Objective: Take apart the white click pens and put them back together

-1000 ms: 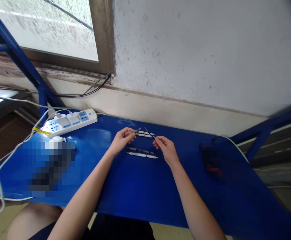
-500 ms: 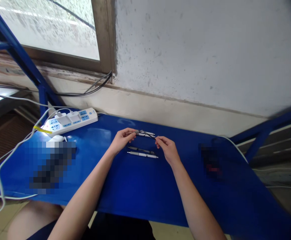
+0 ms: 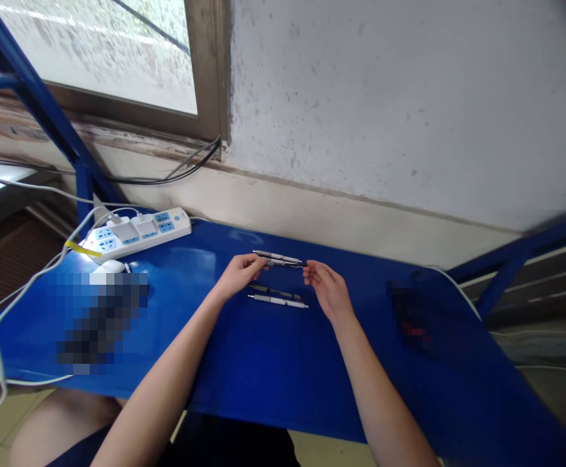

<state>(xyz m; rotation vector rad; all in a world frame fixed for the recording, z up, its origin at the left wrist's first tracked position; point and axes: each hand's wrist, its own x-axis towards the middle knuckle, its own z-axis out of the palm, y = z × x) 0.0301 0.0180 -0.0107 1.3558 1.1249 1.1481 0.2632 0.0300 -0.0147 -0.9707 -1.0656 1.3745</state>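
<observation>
On the blue table (image 3: pixel 273 363) my left hand (image 3: pixel 238 274) and my right hand (image 3: pixel 327 288) face each other, both pinched. Between their fingertips they hold one dark grey pen (image 3: pixel 285 263), level, just above the table; the left has its left end, the right its right end. Just behind it lies a white pen (image 3: pixel 269 255). In front of the hands two more pens lie side by side: a dark one (image 3: pixel 273 290) and a white one (image 3: pixel 277 301).
A white power strip (image 3: pixel 134 233) with plugs and white cables (image 3: pixel 0 311) sits at the table's far left corner. Blurred patches lie at the left (image 3: pixel 98 318) and right (image 3: pixel 409 314). A wall and a window stand close behind, and blue frame bars (image 3: pixel 44 110) rise at the left.
One second ago each hand held a separate thin pen part, angled towards the other. The hands have brought the parts together into one straight pen, held level between them.
</observation>
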